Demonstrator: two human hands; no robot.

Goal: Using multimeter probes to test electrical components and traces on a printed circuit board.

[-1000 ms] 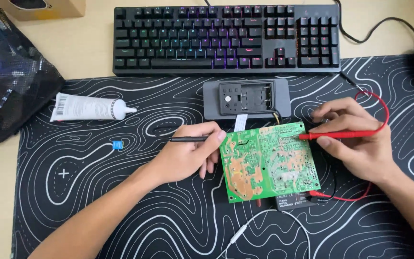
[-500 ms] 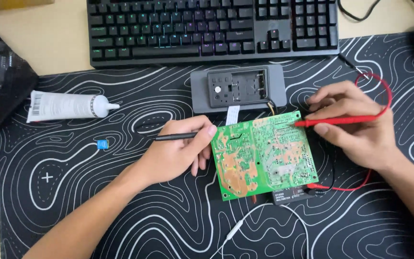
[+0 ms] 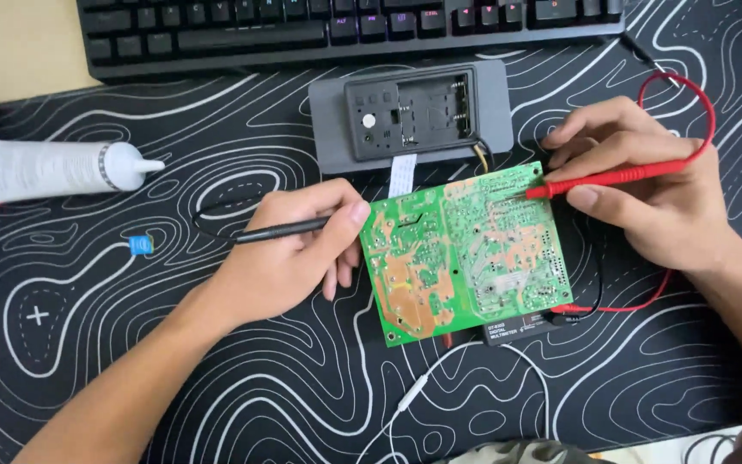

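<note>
- Green circuit board [image 3: 465, 249] lies solder side up at the centre of the bench, tilted a little, resting over a small black multimeter [image 3: 521, 327] that shows only at its 6 o'clock edge.
- Left hand [image 3: 289, 253], at the board's 9 o'clock, is closed around a black probe [image 3: 281, 229]; the probe's tip is hidden behind the fingers at the board's left edge, so contact there cannot be confirmed.
- Right hand [image 3: 646, 185], at the board's 2 o'clock, pinches a red probe [image 3: 616, 176] whose tip touches the board near its upper right corner.
- A red lead [image 3: 689, 103] loops behind the right hand and runs down to the meter.
- Judged from this, probing is under way: both probes are in hand and at the board; the meter's face is hidden, so no reading shows.
- At the board's 12 o'clock a grey housing [image 3: 410, 116] sits open, joined to it by a white ribbon cable [image 3: 402, 174], so reassembly appears still to be done.
- A white tube [image 3: 53, 167] lies capped at 10 o'clock, a small blue part [image 3: 140, 245] near it, a keyboard [image 3: 345, 30] beyond.
</note>
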